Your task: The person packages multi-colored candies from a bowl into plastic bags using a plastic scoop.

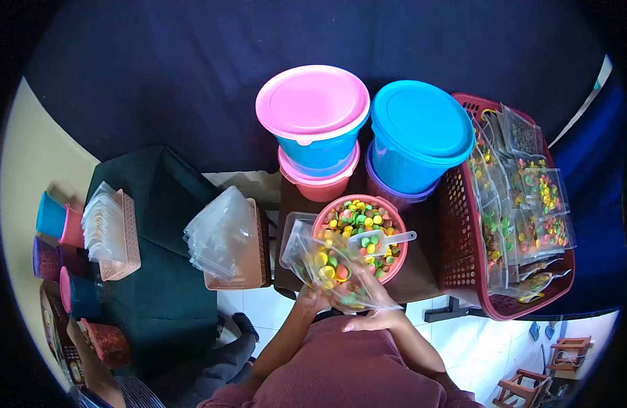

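A clear plastic bag (337, 272) with yellow, green and pink round pieces in it is held in front of my body. My left hand (313, 298) grips its lower left edge. On the lower right side my right hand (380, 319) has hold of the bag, thumb along the near edge and fingers partly hidden by the plastic. Just beyond, partly covered by the bag, is a pink tub (403, 262) full of the same small colourful pieces. A white scoop (398, 238) lies on top of them, its handle pointing right.
Behind the tub stand stacked buckets with a pink lid (313, 102) and a blue lid (422, 119). A dark red basket (459, 234) of filled bags is at right. Left are a basket (235, 277) of clear bags and another person's arm (92, 364).
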Action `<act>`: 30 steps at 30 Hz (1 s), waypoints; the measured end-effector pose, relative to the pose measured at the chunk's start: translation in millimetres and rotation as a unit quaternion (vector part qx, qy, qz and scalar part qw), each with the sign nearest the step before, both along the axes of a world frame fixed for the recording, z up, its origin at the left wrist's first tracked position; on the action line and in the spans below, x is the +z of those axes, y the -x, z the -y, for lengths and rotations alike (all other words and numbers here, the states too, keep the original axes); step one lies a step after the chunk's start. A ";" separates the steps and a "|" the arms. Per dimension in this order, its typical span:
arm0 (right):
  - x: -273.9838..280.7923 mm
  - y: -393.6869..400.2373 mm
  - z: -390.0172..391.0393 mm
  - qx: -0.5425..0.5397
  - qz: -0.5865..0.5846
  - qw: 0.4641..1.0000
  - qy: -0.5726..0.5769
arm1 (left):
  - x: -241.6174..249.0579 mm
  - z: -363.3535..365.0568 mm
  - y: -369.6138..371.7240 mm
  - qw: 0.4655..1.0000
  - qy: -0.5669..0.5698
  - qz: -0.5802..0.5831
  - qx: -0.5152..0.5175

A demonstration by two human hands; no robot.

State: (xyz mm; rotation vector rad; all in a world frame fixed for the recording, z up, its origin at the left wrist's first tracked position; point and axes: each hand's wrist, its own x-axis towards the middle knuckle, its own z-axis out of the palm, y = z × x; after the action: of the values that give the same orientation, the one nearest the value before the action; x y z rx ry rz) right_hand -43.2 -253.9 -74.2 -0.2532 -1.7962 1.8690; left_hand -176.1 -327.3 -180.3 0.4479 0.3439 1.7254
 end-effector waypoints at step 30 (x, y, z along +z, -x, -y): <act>53.0 -32.3 -53.2 -0.286 -0.038 0.957 0.024 | 53.9 -15.4 3.7 0.999 0.037 0.001 -0.005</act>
State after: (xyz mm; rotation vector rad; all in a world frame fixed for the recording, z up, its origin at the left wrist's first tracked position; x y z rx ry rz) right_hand -10.8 -200.7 -21.2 -0.6365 -1.4259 1.4805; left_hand -179.8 -311.9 -126.4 0.3944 0.4020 1.6984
